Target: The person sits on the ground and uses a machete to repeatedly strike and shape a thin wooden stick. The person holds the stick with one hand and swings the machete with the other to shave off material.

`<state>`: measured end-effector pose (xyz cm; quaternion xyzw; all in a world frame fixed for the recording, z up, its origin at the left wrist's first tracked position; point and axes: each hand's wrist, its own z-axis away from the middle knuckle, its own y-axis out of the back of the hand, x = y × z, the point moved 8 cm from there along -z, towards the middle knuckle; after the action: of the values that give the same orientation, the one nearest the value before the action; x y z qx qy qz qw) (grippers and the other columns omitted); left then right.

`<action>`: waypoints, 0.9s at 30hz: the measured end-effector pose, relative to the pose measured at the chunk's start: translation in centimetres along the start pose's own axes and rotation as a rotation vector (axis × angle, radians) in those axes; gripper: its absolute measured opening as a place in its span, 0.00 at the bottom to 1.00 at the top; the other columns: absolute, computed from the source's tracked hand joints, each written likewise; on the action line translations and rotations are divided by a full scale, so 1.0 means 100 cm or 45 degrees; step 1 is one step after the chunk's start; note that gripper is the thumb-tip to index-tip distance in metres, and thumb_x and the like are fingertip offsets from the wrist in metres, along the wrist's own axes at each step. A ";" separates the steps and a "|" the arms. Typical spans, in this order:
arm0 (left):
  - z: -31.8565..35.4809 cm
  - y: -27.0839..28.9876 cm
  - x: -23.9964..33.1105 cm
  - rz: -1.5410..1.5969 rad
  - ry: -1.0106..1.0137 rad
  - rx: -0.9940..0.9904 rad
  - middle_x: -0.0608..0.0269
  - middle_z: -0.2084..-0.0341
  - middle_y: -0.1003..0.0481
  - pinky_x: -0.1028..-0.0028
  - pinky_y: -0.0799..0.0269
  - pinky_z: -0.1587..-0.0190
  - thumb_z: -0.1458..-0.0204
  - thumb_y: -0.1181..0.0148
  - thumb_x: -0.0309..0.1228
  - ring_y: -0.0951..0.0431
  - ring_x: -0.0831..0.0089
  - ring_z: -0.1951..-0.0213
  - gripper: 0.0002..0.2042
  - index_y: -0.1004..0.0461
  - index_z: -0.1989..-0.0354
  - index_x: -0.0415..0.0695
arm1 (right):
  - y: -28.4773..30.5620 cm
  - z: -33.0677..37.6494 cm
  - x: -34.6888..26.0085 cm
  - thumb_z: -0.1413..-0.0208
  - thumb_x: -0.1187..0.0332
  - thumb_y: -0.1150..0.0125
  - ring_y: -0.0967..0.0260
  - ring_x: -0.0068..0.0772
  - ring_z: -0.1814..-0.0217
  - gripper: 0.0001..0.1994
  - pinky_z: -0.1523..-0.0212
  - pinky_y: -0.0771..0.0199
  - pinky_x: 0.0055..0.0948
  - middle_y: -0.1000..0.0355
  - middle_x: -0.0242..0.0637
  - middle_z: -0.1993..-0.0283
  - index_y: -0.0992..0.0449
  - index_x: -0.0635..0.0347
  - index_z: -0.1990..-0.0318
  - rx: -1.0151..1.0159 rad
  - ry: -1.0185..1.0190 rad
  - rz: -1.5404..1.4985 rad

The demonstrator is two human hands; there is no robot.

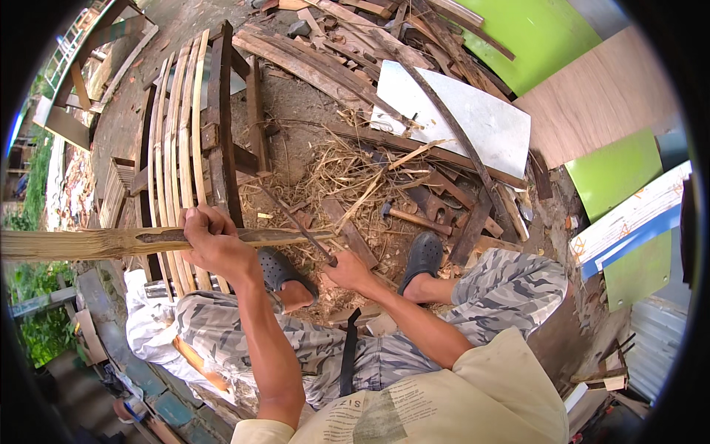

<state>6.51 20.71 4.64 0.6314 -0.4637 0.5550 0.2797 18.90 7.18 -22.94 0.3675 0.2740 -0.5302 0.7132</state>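
Note:
A long split bamboo piece runs level from the left rim of the view to a narrow end in front of me. My left hand is closed around it, thumb on top. My right hand grips the dark handle of a long, thin-bladed knife. The blade slants up and to the left, crossing the bamboo near its narrow end; whether it touches cannot be made out. Under and behind the bamboo stands a dark wooden frame with several pale bamboo slats laid lengthwise.
Bamboo shavings cover the ground ahead. A hammer and a handsaw lie near my right shoe. Scrap boards, a white panel, plywood and green sheets lie farther off and to the right.

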 end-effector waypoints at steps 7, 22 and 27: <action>0.010 0.017 0.008 -0.119 0.013 0.000 0.71 0.89 0.52 0.78 0.62 0.84 0.39 0.65 0.34 0.54 0.82 0.86 0.16 0.52 0.81 0.50 | -0.012 -0.029 0.156 0.51 0.63 0.42 0.26 0.48 0.78 0.18 0.73 0.27 0.41 0.27 0.56 0.77 0.23 0.77 0.69 0.083 -0.202 0.315; -0.002 0.071 0.008 -0.128 -0.047 0.189 0.71 0.90 0.55 0.76 0.62 0.85 0.39 0.66 0.39 0.56 0.80 0.87 0.20 0.55 0.85 0.51 | -0.031 -0.006 0.014 0.54 0.63 0.42 0.26 0.49 0.76 0.17 0.69 0.26 0.43 0.28 0.58 0.79 0.23 0.74 0.68 -0.140 0.157 0.133; -0.007 0.083 0.004 -0.104 -0.041 0.181 0.71 0.89 0.55 0.75 0.62 0.84 0.38 0.65 0.39 0.56 0.80 0.87 0.20 0.55 0.84 0.52 | -0.022 -0.017 0.113 0.55 0.63 0.42 0.26 0.56 0.70 0.18 0.68 0.27 0.45 0.26 0.60 0.74 0.23 0.74 0.68 -0.095 -0.029 0.109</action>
<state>-1.27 17.78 3.89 0.6769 -0.4013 0.5645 0.2493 20.07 1.90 -33.25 0.3461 0.2696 -0.4927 0.7515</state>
